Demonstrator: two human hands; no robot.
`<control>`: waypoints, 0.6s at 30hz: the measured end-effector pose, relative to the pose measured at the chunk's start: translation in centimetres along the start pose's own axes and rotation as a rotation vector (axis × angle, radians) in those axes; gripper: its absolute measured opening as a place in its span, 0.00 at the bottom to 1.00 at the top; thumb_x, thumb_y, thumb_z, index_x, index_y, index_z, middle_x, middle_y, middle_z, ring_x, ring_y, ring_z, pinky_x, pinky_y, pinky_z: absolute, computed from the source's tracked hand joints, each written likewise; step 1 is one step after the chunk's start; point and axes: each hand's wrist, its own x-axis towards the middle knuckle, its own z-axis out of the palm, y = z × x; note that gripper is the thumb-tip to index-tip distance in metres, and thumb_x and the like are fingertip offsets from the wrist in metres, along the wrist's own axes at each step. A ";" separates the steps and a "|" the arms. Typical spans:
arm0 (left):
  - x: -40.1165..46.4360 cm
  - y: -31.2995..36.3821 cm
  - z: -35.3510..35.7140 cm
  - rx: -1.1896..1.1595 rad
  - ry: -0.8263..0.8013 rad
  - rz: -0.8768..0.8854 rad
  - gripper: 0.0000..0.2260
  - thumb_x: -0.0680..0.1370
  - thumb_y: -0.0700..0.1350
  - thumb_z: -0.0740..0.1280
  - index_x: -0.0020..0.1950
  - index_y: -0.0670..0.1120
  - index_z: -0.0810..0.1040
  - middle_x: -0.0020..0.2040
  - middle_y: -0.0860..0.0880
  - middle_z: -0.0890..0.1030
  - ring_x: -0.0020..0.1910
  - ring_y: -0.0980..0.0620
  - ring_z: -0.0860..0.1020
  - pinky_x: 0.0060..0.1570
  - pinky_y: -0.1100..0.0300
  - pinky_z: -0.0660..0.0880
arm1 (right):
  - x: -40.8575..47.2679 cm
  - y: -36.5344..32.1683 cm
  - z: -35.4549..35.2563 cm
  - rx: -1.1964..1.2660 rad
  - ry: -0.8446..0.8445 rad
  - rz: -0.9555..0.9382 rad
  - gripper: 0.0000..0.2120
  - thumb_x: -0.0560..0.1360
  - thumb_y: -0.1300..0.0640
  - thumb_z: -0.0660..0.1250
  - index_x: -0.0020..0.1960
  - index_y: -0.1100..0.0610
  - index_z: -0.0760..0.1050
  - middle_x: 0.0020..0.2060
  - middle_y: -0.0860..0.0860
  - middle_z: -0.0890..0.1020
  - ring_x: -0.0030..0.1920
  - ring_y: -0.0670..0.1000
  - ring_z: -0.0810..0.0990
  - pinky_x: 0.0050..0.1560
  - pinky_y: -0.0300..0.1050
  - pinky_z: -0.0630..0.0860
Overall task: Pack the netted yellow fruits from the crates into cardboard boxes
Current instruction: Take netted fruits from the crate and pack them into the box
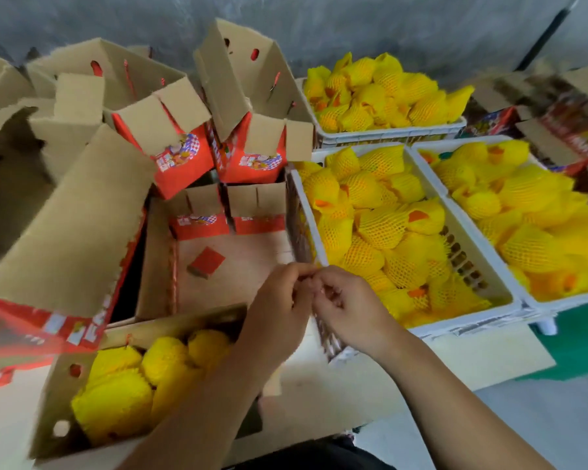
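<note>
Nearest the viewer, netted yellow fruits [123, 385] already fill an open cardboard box [53, 395], likely kept close so loading takes a short reach. More fruits [381, 228] heap in a white crate [489, 276] just beside it, with two further crates [387, 130] beyond, all within arm's range. Both hands meet above the crate's near corner: the left hand [279, 300] and right hand [347, 303] touch fingertips, seemingly pinching something too small and blurred to identify. Empty red-printed boxes [184, 157] stand open behind. Motion blur smears the edges; the supporting surface is mostly hidden.
</note>
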 end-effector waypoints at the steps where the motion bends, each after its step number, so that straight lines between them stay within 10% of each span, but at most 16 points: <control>1: 1.2 0.8 1.9 -0.016 0.000 0.017 0.13 0.81 0.56 0.58 0.60 0.56 0.79 0.54 0.60 0.79 0.54 0.64 0.78 0.51 0.70 0.72 | 0.2 1.3 -1.7 -0.011 0.024 0.002 0.16 0.77 0.50 0.61 0.42 0.63 0.75 0.37 0.54 0.78 0.39 0.51 0.77 0.38 0.45 0.71; 7: 8.4 2.9 10.6 0.142 0.009 0.004 0.15 0.81 0.45 0.62 0.66 0.47 0.80 0.61 0.48 0.82 0.61 0.48 0.80 0.61 0.48 0.75 | 3.2 9.4 -9.9 -0.280 0.087 -0.010 0.11 0.77 0.56 0.68 0.56 0.60 0.81 0.51 0.58 0.82 0.53 0.59 0.80 0.52 0.49 0.74; 11: 12.2 3.2 13.2 0.205 0.164 -0.277 0.36 0.80 0.48 0.72 0.82 0.46 0.57 0.80 0.43 0.64 0.78 0.43 0.63 0.77 0.45 0.62 | 7.5 12.9 -12.3 -0.530 -0.034 0.164 0.43 0.79 0.48 0.68 0.84 0.53 0.45 0.82 0.54 0.53 0.81 0.58 0.53 0.78 0.58 0.61; 14: 14.2 2.8 14.1 0.189 0.127 -0.581 0.48 0.78 0.56 0.72 0.84 0.48 0.40 0.84 0.43 0.46 0.83 0.41 0.48 0.79 0.44 0.51 | 9.6 14.6 -12.4 -0.677 -0.157 0.124 0.48 0.78 0.46 0.69 0.84 0.52 0.39 0.81 0.54 0.59 0.80 0.60 0.55 0.77 0.58 0.57; 18: 14.0 2.4 15.3 0.629 0.077 -0.537 0.54 0.75 0.56 0.75 0.83 0.45 0.37 0.83 0.38 0.48 0.79 0.34 0.58 0.75 0.42 0.61 | 9.2 16.5 -11.9 -0.817 -0.188 0.109 0.43 0.74 0.44 0.73 0.79 0.51 0.52 0.74 0.55 0.63 0.74 0.61 0.61 0.74 0.58 0.59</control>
